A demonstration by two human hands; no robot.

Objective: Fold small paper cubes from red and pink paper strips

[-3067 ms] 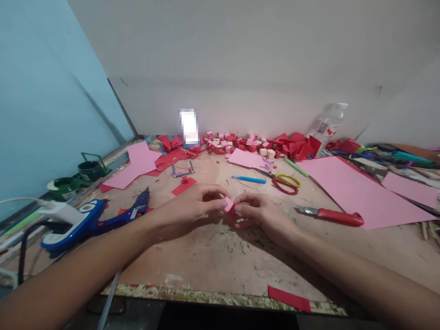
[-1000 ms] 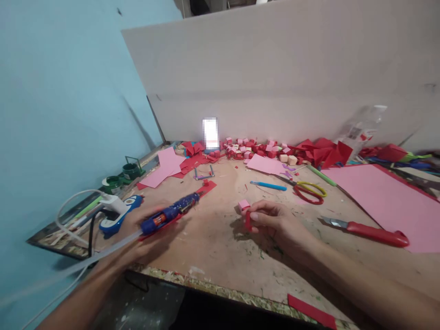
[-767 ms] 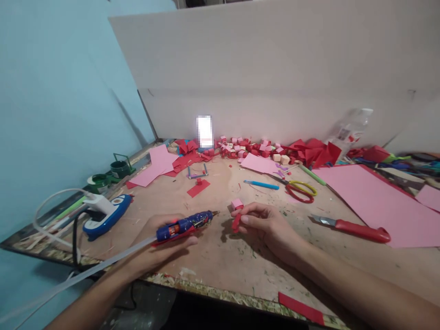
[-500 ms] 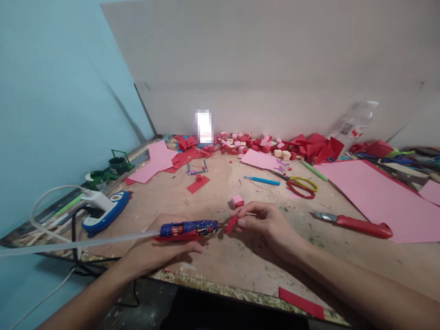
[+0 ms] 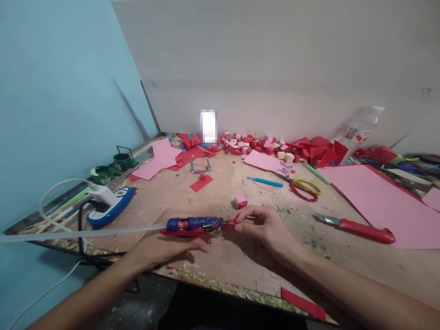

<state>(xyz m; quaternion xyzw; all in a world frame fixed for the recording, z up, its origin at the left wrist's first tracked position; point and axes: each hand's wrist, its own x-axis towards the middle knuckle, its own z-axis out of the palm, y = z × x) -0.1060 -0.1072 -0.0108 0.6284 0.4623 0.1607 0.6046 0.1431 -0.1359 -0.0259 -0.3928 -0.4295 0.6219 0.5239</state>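
Observation:
My left hand [image 5: 165, 243] is closed round a blue hot glue gun [image 5: 194, 224] with a long clear glue stick trailing off to the left. The gun's tip points right and meets a small red paper piece [image 5: 231, 224], pinched between the thumb and fingers of my right hand [image 5: 264, 227]. A small pink cube [image 5: 240, 200] sits on the wooden table [image 5: 213, 261] just beyond my right fingertips, apart from them.
A red-handled utility knife [image 5: 360, 229] lies right of my hand, with red-and-yellow scissors [image 5: 302, 188] and a blue pen [image 5: 264, 181] behind. Pink paper sheets [image 5: 378, 197], red scraps and several small cubes line the back. A blue power strip [image 5: 110, 208] sits at left.
My left hand took the glue gun from the left side and brought its tip to the red piece. The pink cube, held earlier, now rests on the table.

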